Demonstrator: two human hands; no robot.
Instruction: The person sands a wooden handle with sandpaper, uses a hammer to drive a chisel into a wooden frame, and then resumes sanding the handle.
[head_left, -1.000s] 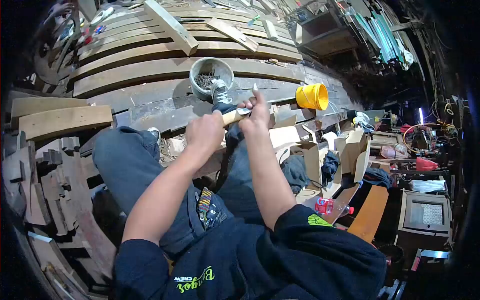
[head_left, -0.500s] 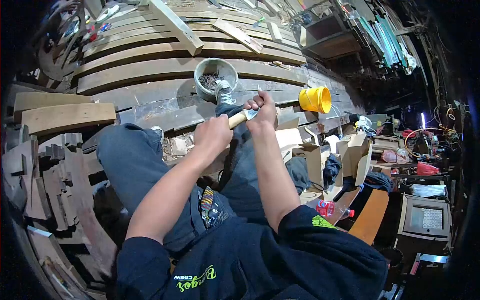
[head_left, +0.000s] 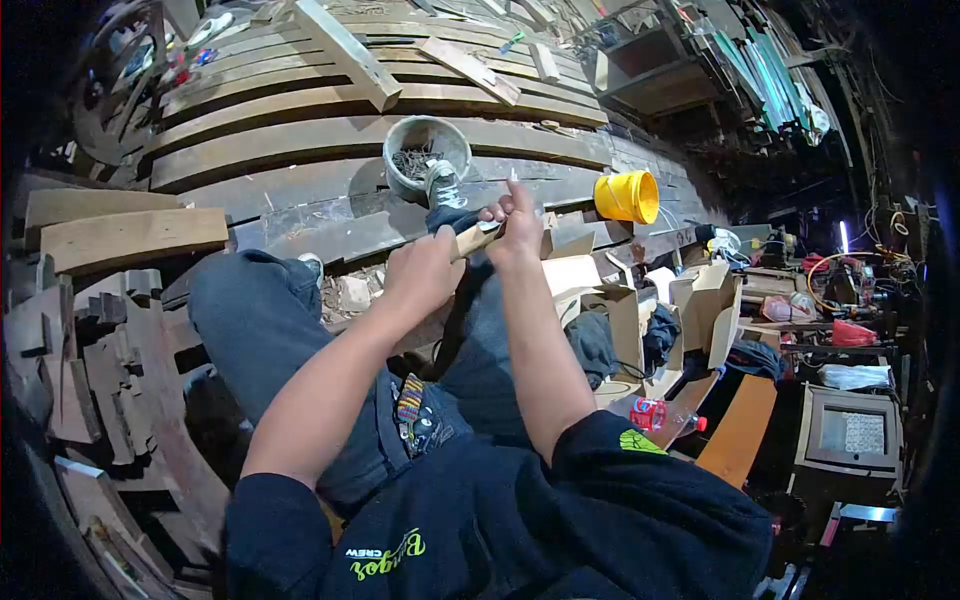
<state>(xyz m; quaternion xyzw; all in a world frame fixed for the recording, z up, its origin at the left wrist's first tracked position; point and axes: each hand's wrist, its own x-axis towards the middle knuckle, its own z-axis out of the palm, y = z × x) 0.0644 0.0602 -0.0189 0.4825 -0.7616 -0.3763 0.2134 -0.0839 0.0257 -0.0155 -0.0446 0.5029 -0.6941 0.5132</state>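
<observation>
My left hand (head_left: 422, 272) is closed around a short, light-coloured wooden stick (head_left: 472, 240), whose far end points toward my right hand. My right hand (head_left: 519, 232) is closed at that end, with a thin pale flat piece (head_left: 487, 226) showing between its fingers and the wood. What the piece is made of I cannot make out. A small whitish tip sticks up above the right fingers. Both hands are held over my bent legs, just in front of the grey bucket (head_left: 460, 138) of dark metal bits, probably nails.
Long planks (head_left: 300, 140) lie across the floor ahead. A yellow bucket (head_left: 627, 197) stands to the right, behind open cardboard boxes (head_left: 705, 312). A plastic bottle (head_left: 655, 415) lies by my right side. Wood offcuts (head_left: 110, 370) are stacked at the left.
The right hand has turned slightly at the stick's end, and the pale piece shows narrower. More of the stick's end is visible. The left hand keeps its grip.
</observation>
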